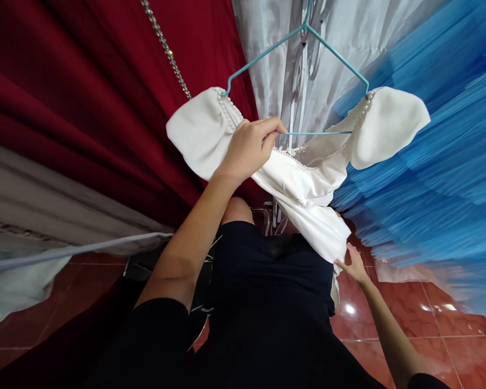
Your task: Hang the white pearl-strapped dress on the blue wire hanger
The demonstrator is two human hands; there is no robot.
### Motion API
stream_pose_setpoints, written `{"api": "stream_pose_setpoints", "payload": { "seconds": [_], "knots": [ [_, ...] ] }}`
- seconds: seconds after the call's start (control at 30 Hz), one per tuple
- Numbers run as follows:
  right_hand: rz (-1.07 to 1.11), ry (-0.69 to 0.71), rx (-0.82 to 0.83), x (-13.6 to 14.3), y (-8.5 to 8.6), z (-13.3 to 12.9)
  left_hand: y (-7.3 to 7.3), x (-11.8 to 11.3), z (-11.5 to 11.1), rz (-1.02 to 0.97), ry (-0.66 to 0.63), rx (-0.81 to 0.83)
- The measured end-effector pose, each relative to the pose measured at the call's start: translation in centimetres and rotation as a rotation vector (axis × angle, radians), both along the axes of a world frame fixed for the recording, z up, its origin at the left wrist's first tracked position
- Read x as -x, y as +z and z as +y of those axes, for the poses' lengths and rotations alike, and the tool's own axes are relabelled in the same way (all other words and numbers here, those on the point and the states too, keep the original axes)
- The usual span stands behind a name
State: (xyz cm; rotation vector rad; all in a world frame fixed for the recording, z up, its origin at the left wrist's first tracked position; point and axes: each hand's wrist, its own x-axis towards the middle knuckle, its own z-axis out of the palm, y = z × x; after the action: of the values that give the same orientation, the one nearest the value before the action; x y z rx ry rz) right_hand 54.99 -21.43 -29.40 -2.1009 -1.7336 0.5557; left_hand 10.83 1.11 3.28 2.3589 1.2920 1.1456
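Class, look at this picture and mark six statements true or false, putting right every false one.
1. A teal hanger meets the white garment at both shoulders. True.
2. The left hand has its fingers on the hanger's lower bar. True.
3. The right hand touches the garment lower down than the left hand. True.
4. The upper left of the picture is filled with green fabric. False: red fabric hangs there.
5. On the right of the picture stands a yellow wall. False: layered blue fabric is there.
6. Underfoot lies grass. False: there are red floor tiles.
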Motion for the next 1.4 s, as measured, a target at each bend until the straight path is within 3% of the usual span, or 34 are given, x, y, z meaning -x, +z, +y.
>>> {"api": "stream_pose_setpoints", "payload": {
  "seconds": [0.13, 0.23, 0.3, 0.4, 0.53, 0.63, 0.73, 0.83, 0.9, 1.0, 1.07, 1.13, 1.4],
  "knots": [
    [0.126, -0.029, 0.165, 0.9, -0.9, 1.6, 0.0, 0.1, -0.2, 0.006, 0.010, -0.019],
    [0.179, -0.093, 0.168, 2.7, 0.7, 1.7, 0.3, 0.4, -0.2, 0.032, 0.036, -0.033],
    [0.227, -0.085, 0.153, 4.6, 3.2, 1.4, 0.4, 0.7, -0.2, 0.059, 0.056, -0.047],
    [0.336, 0.022, 0.157, 9.2, 8.7, 1.2, 0.6, 1.0, -0.3, 0.079, 0.079, -0.059],
    [0.600, 0.284, 0.245, 18.3, 16.0, 1.8, 0.6, 0.9, -0.3, 0.066, 0.083, -0.072],
    [0.755, 0.423, 0.284, 25.6, 19.0, 2.8, 0.6, 0.8, -0.1, 0.066, 0.086, -0.069],
    [0.842, 0.483, 0.297, 32.2, 19.2, 3.6, 0.6, 1.0, 0.3, 0.078, 0.082, -0.050],
    [0.847, 0.553, 0.345, 37.1, 17.1, 3.6, 0.8, 1.3, 0.6, 0.098, 0.074, -0.033],
    [0.808, 0.629, 0.416, 38.8, 15.3, 3.0, 1.0, 1.6, 0.7, 0.113, 0.073, -0.034],
    [0.773, 0.812, 0.518, 38.3, 13.5, 2.0, 1.2, 1.8, 0.6, 0.123, 0.075, -0.051],
    [0.799, 0.907, 0.516, 36.2, 13.4, 1.9, 1.2, 1.9, 0.6, 0.117, 0.078, -0.070],
    [0.840, 0.896, 0.447, 33.3, 14.0, 2.8, 1.0, 1.8, 0.6, 0.110, 0.078, -0.087],
    [0.846, 0.289, -0.207, 21.5, 19.6, 12.0, 0.3, 1.4, 1.1, 0.093, 0.073, -0.089]
  ]
}}
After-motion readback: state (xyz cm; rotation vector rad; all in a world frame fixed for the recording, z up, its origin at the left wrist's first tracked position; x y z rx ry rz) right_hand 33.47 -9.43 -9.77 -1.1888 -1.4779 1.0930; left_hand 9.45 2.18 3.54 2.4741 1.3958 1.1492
